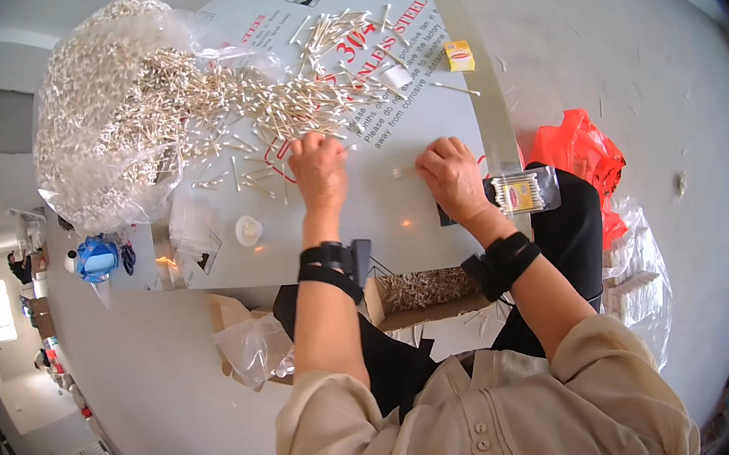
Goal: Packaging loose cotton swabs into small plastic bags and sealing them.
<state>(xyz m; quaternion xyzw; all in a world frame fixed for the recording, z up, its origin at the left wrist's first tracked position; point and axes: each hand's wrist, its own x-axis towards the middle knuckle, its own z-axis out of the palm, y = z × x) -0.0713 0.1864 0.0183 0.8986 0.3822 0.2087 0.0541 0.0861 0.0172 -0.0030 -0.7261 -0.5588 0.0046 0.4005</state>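
Observation:
A loose heap of cotton swabs [276, 102] spreads over the steel-topped table [372, 217]. My left hand [318, 171] is at the heap's near edge, fingers curled down and closed; its fingertips are partly hidden, with white swab tips close beside them. Further right, my right hand [451, 179] is closed just above the table, and a few white swab tips [402, 171] poke out to the left of its fingers. Beside that hand, at the table's right edge, lies a clear packet of swabs [520, 193] with a yellow label.
A large clear bag of swabs [108, 104] leans at the far left. A yellow box [459, 56] and a white cup [394, 76] are at the far right. A small round clear lid [248, 230] lies near the front edge. Below is a carton of swabs [427, 289]; a red bag [578, 151] stands right.

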